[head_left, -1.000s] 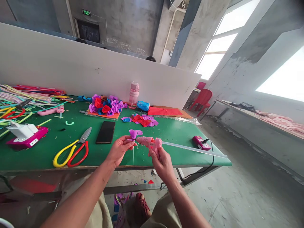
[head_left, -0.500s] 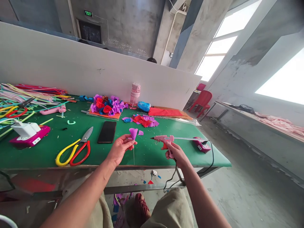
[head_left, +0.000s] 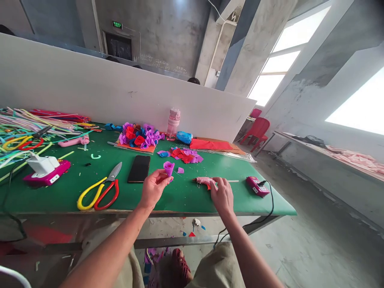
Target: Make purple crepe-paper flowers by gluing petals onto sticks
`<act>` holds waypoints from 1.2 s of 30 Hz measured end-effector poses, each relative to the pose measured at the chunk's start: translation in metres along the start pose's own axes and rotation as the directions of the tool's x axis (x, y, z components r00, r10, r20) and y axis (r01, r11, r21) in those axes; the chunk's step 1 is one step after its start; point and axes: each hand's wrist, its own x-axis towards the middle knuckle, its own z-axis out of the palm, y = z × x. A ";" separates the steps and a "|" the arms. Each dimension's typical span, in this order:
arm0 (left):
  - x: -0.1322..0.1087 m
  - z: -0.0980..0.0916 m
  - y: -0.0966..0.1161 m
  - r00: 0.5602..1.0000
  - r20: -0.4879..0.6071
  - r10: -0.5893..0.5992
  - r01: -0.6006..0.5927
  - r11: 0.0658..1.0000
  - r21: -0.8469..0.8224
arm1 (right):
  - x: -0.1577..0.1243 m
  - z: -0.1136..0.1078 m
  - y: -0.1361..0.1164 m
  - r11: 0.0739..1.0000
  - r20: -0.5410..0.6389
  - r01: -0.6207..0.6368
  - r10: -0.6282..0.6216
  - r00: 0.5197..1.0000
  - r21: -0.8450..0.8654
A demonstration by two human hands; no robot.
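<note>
Pinched in the fingertips of my left hand (head_left: 156, 185) is a small purple paper flower (head_left: 169, 168), curled into a cup with its open end up. My right hand (head_left: 222, 195) is over a pink glue gun (head_left: 204, 181), its fingers still round the rear of the body. The gun lies low at the green table top with its nozzle toward the left, and a glue stick (head_left: 233, 181) sticks out of its back. One loose purple paper piece (head_left: 180, 170) lies between the two hands. Behind them is a pile of red and purple paper petals (head_left: 187, 155).
Yellow-and-red scissors (head_left: 100, 188) and a black phone (head_left: 139, 169) lie left of my hands. Finished paper flowers (head_left: 139, 136) sit farther back near a pink bottle (head_left: 173, 123). A magenta power strip (head_left: 257, 186) with a cord stands at the right edge.
My right hand has lowered the glue gun to the table and turned palm-down over it. The purple flower in my left hand has tipped so that its open cup shows.
</note>
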 end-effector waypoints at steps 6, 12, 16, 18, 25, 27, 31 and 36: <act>0.001 -0.002 -0.006 0.974 -0.016 0.225 -0.214 0.945 0.248 | -0.019 0.021 -0.056 0.907 0.207 -0.045 -0.048 0.977 0.419; -0.001 -0.002 -0.006 0.954 0.003 0.299 -0.280 0.890 0.359 | -0.023 0.045 -0.083 0.854 0.325 -0.184 0.018 0.946 0.487; 0.000 -0.004 -0.009 0.951 0.011 0.309 -0.293 0.889 0.353 | -0.027 0.049 -0.086 0.935 0.251 -0.068 -0.023 0.968 0.349; -0.001 -0.004 -0.011 0.944 0.020 0.329 -0.316 0.886 0.340 | -0.028 0.049 -0.086 0.949 0.242 -0.040 -0.039 0.970 0.312; -0.008 0.001 -0.001 0.887 0.056 0.459 -0.441 0.801 0.405 | -0.026 0.049 -0.088 0.962 0.216 -0.026 -0.034 0.976 0.272; -0.009 -0.002 0.006 0.868 0.053 0.494 -0.461 0.763 0.454 | -0.026 0.049 -0.088 0.964 0.205 -0.026 -0.030 0.978 0.265; -0.003 -0.016 0.022 0.861 -0.033 0.508 -0.444 0.782 0.437 | -0.026 0.050 -0.088 0.971 0.189 -0.033 -0.013 0.982 0.239; -0.007 -0.034 0.042 0.896 -0.203 0.395 -0.356 0.912 0.204 | -0.027 0.053 -0.086 0.981 0.203 -0.054 0.015 0.979 0.187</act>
